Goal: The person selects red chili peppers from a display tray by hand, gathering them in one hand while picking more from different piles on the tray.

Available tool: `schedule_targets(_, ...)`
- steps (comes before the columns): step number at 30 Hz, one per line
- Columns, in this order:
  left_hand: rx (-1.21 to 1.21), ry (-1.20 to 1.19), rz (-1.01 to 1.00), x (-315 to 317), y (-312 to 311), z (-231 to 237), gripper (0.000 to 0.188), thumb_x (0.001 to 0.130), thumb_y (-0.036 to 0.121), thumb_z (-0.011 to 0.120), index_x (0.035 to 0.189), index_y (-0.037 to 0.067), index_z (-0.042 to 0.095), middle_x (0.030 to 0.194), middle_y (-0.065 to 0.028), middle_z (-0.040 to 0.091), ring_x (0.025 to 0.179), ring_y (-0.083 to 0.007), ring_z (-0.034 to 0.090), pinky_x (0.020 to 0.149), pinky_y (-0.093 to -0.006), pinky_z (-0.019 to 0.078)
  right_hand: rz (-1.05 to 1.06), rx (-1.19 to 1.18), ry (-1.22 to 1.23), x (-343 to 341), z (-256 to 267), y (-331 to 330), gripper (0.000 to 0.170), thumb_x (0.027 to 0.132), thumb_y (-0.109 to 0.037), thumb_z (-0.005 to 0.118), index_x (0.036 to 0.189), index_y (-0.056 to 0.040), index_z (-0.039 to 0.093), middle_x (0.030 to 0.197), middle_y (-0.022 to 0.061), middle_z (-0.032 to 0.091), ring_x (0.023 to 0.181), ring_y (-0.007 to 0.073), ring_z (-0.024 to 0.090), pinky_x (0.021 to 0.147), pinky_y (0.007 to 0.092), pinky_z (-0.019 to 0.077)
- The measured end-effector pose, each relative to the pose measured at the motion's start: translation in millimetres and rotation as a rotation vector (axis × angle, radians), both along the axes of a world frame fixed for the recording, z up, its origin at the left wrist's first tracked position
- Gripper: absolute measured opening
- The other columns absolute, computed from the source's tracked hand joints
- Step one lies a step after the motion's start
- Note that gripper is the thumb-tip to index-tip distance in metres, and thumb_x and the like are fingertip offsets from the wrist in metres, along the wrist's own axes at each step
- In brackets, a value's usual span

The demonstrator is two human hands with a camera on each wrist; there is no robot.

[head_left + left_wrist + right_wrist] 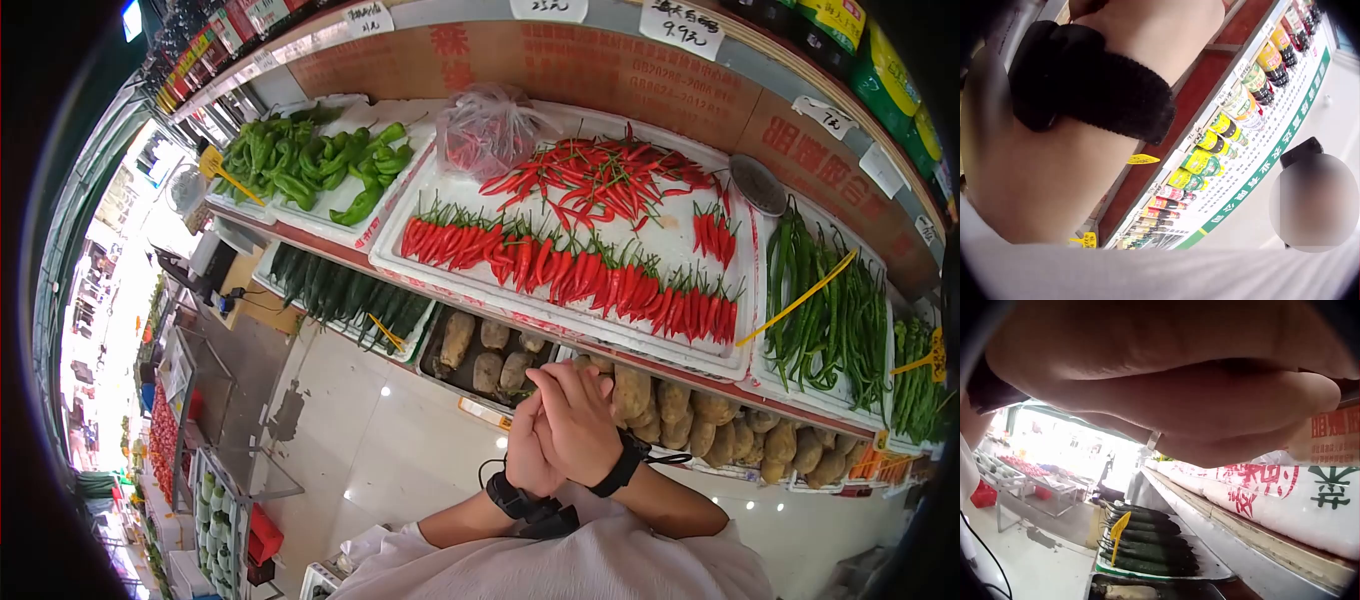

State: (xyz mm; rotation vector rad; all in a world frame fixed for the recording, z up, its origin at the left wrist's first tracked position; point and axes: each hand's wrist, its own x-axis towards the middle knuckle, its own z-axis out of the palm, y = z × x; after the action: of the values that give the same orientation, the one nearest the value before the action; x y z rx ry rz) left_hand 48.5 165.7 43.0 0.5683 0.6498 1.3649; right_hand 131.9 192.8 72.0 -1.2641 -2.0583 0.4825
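Presently, a tiered produce shelf fronts the person. On it sits a white foam tray, which carries loose red chilies behind a front row of red chilies. Brown tubers lie beneath the shelf edge. The right hand overlaps the left hand near that edge; both are together, with no produce visible between them. Finger curl beneath the overlap cannot be determined.

Caution: a low reach across the tray could topple the front row, since a forearm would sweep the upright stems. Pulling one loose chili may drag neighbours where stems cross. The projecting strap end could also snag.

Markings: a green-and-white banner appears to include 农业有限公司. A foam wall bears a green 菜. Bottle brands are illegible. Handwritten price cards read 9.9元 and 7元.
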Motion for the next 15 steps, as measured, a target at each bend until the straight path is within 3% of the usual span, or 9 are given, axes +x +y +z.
schedule_targets(1,0.045,0.248,0.088,-2.9,2.8,16.7,0.062,0.079,0.022,0.074,0.128,0.0,0.043,0.117,-0.0172,0.056,0.106,-0.0262,0.056,0.091,-0.0374,0.0446,-0.008,0.019,-0.033,-3.4,-1.6,2.8,0.047,0.074,-0.003,0.056,0.121,-0.0006,0.052,0.115,0.014,0.051,0.103,0.0348,0.049,0.088,0.0423,0.0401)
schedule_targets(4,-0.398,-0.605,-0.241,-21.1,16.5,-4.4,0.044,0.1,0.034,0.037,0.135,0.009,0.043,0.136,-0.0089,0.048,0.126,-0.0257,0.046,0.106,-0.039,0.0357,-0.076,0.098,-0.112,-11.0,2.8,7.9,0.045,0.073,-0.013,0.058,0.117,-0.0017,0.056,0.117,0.0123,0.052,0.098,0.0309,0.049,0.082,0.0423,0.0385)
schedule_targets(7,-0.46,-0.706,-0.279,-30.6,20.9,-15.1,0.041,0.1,0.038,0.035,0.13,0.015,0.051,0.128,-0.0042,0.055,0.121,-0.0223,0.05,0.103,-0.0381,0.0395,-0.147,0.115,-0.107,-17.0,0.5,9.8,0.046,0.072,-0.016,0.058,0.116,-0.0035,0.058,0.122,0.0116,0.051,0.099,0.0293,0.048,0.079,0.0432,0.0355)
schedule_targets(8,-0.454,-0.609,-0.298,-32.8,21.6,-19.7,0.04,0.1,0.039,0.037,0.128,0.016,0.053,0.124,-0.0021,0.057,0.116,-0.0198,0.053,0.1,-0.0365,0.0419,-0.167,0.112,-0.108,-19.5,2.0,9.3,0.047,0.072,-0.016,0.058,0.117,-0.0036,0.058,0.123,0.0118,0.05,0.099,0.0298,0.047,0.08,0.0439,0.0349)
schedule_targets(15,-0.479,-0.685,-0.406,-49.0,30.2,-22.7,0.039,0.101,0.039,0.037,0.124,0.013,0.054,0.123,-0.0032,0.057,0.115,-0.0184,0.053,0.099,-0.0355,0.0421,-0.308,0.111,-0.071,-37.2,-0.5,7.4,0.05,0.071,-0.016,0.057,0.119,-0.0031,0.056,0.127,0.0142,0.049,0.105,0.0335,0.043,0.09,0.0454,0.0303)
